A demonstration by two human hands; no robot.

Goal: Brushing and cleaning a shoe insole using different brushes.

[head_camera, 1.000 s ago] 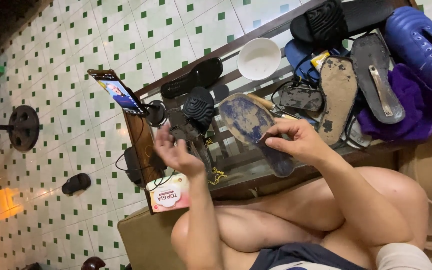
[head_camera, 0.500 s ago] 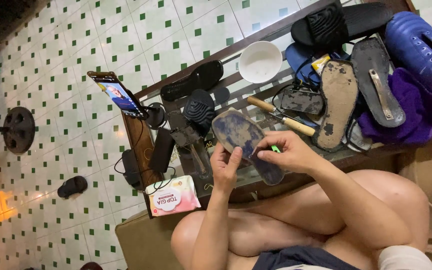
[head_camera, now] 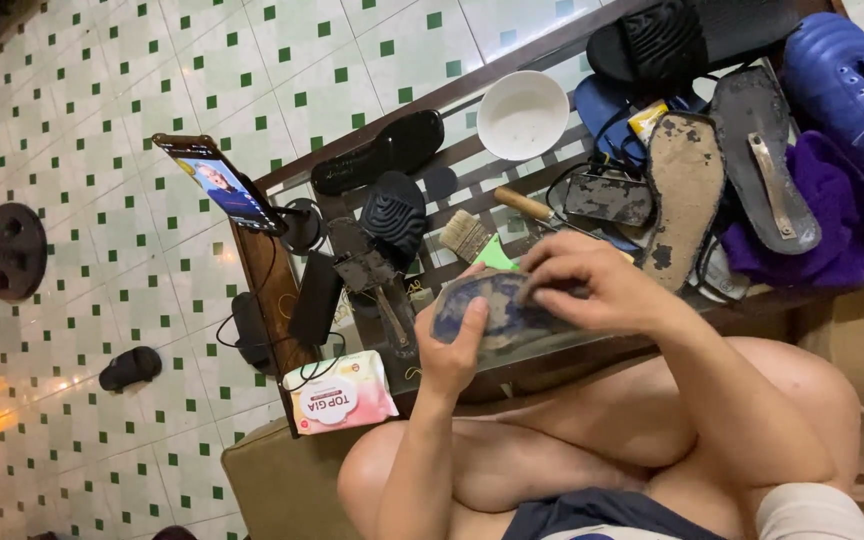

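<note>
Both of my hands hold a worn blue shoe sole (head_camera: 497,310) smeared with grey patches, just above the near edge of a low slatted table (head_camera: 282,185). My left hand (head_camera: 452,350) grips its left end with the thumb across the face. My right hand (head_camera: 592,285) covers its right end from above, fingers curled over it. A flat paintbrush (head_camera: 467,235) with a wooden handle lies on the table just behind the sole, next to a small green piece (head_camera: 495,255).
On the table are a white bowl (head_camera: 522,115), a phone on a stand (head_camera: 220,185), black sandals (head_camera: 382,155), a tan sole (head_camera: 685,185), a blue clog (head_camera: 837,65) and purple cloth (head_camera: 812,240). A pink tissue pack (head_camera: 342,392) lies near my knee. A black slipper (head_camera: 130,367) sits on the tiled floor.
My left hand, open and apart from the sole a second ago, has closed on its left end. The sole has tipped flatter and come nearer to me.
</note>
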